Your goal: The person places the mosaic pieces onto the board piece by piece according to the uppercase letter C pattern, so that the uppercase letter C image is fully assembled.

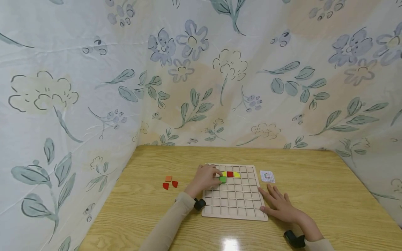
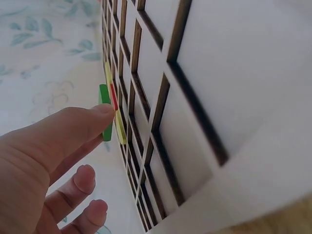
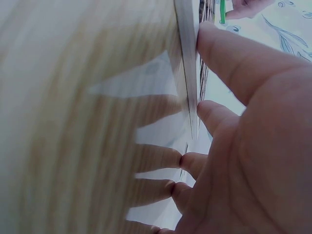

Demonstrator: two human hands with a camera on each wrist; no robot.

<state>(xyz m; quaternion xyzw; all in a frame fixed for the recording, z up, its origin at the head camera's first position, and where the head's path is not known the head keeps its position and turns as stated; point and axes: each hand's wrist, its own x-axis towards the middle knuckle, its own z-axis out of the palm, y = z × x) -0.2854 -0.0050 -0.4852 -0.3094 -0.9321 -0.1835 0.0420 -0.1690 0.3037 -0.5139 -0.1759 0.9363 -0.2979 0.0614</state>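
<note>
Your left grip (image 1: 206,175) pinches the green piece (image 1: 223,180) over the board (image 1: 232,202); let it tilt and it could snag on the grid, or knock the red square (image 1: 230,174) and yellow pieces (image 1: 237,174) just beside that grip. Your right grip (image 1: 280,205), fingers spread, touches the board's right edge: press sideways and the board might slide. Your left fingertips partly cover the nearer yellow piece; whether the green one touches down, you can't tell. Beyond your right grip, the card (image 1: 267,176) is too small to read.
</note>
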